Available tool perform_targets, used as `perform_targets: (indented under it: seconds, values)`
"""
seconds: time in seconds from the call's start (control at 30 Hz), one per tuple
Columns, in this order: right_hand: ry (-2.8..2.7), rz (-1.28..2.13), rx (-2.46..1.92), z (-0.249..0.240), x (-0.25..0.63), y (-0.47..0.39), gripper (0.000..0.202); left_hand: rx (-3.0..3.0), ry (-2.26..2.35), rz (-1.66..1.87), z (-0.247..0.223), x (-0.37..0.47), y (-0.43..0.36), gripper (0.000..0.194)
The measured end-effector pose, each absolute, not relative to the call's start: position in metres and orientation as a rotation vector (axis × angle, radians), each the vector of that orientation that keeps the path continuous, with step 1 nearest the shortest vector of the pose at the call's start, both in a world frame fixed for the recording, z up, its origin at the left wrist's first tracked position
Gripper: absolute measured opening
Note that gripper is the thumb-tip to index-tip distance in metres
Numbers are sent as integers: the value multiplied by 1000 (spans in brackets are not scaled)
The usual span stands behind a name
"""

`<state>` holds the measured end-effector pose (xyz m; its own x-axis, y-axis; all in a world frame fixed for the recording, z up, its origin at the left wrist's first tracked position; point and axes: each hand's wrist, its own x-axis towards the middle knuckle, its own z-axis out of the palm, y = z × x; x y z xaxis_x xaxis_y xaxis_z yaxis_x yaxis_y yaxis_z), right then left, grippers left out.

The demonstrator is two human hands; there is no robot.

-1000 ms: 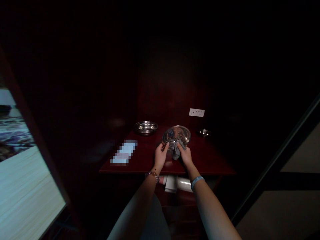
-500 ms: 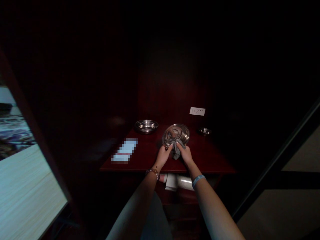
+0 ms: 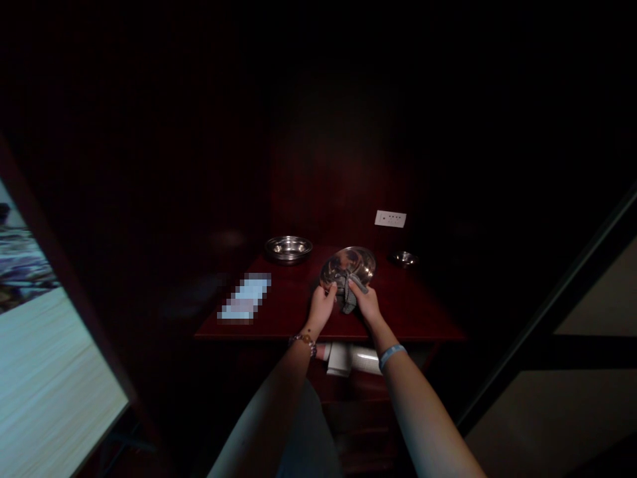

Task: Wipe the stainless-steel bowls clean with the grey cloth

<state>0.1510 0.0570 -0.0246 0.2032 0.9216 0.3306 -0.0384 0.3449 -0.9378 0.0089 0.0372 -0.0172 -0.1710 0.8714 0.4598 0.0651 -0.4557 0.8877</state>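
A shiny round metal dish (image 3: 365, 260) is held tilted above the dark red desk (image 3: 283, 312), in the middle of the view. My left hand (image 3: 322, 307) grips its lower left edge, thumb on top. At the lower right edge, my right hand (image 3: 367, 304) is closed on a grey cloth (image 3: 348, 302) that lies against the dish and hangs below its rim. The fingers under the dish are hidden. Behind and to the left sit stacked metal bowls (image 3: 288, 249). A small metal bowl (image 3: 405, 258) stands at the back right.
A pale blurred rectangle (image 3: 245, 298) lies on the desk's left side. A white socket plate (image 3: 391, 218) is on the back wall. Below the desktop, a shelf holds white rolled items (image 3: 365, 360). A light wooden surface (image 3: 54, 378) is at far left.
The dish's surface has changed: its ringed face no longer shows, and a smoother, reflective one faces me. Both hands stay at its lower edge with the cloth. The view has shifted slightly.
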Motion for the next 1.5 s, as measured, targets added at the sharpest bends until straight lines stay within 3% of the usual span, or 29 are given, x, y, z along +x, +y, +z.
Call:
perform_targets:
  seconds: [0.5, 0.67, 0.83, 1.5]
  values:
    - [-1110, 860, -967, -24, 153, 55, 48, 1497, 1134, 1754, -17, 6, 35, 28]
    - [-1112, 885, -954, -24, 153, 54, 47, 1570, 966, 1670, -21, 9, 37, 37]
    - [-1140, 902, -970, -24, 153, 53, 49, 1570, 997, 1583, -25, 8, 41, 29]
    - [-1177, 822, -1015, -22, 152, 54, 47, 1381, 1003, 1641, -20, 10, 41, 29]
